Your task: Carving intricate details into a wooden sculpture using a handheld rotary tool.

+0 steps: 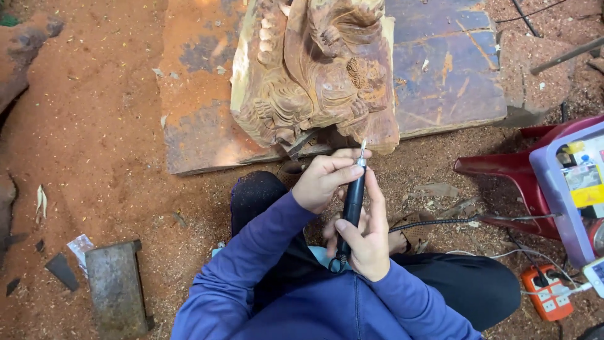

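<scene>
Currently both hands grip the black rotary carving tool (353,204): left hand (322,179) pinches near its bit, right hand (365,242) wraps the body. Just beyond, wood relief carving (314,75) looks roughed out; fine detailing remains.

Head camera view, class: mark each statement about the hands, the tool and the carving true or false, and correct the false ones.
1. Both hands hold the black rotary tool. True: the left hand grips near the tip, the right hand lower down.
2. The wooden carving lies on a flat board. True.
3. The tool's tip is buried deep in the carving. False: it points at the lower edge.
4. The sleeves are red. False: blue.
5. An orange power strip lies on the right. True.
</scene>
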